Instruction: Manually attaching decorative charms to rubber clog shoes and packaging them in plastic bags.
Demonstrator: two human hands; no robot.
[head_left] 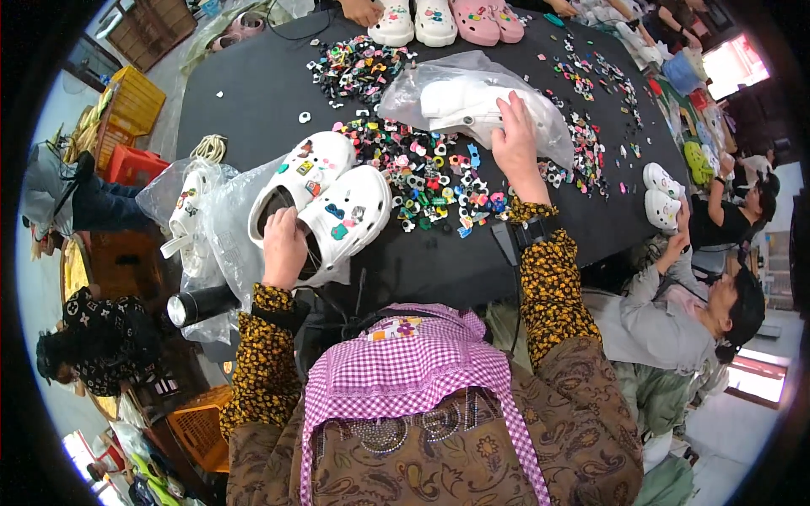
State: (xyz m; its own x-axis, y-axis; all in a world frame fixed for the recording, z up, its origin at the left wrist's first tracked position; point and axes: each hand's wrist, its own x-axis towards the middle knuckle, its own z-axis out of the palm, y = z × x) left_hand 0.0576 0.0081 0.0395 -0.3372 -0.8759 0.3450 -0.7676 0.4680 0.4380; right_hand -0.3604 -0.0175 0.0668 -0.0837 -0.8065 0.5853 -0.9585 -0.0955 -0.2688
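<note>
A pair of white clogs (346,221) with colourful charms on their tops sits near the left front of the black table. My left hand (284,244) is closed round the heel part of this pair, its fingers curled at the openings. Further away and to the right, more white clogs (460,105) lie in a clear plastic bag (405,99). My right hand (516,139) grips them from the right side, its fingers over the top; its underside is hidden. Between and beyond my hands spreads a heap of small shoe charms (422,173).
Charmed white clogs (192,207) in plastic and a black bottle (202,305) are at the table's left edge. White clogs (413,21) and pink clogs (488,21) stand at the far edge, near another person's hand (361,12). At right, a co-worker (675,312) holds white clogs (662,198).
</note>
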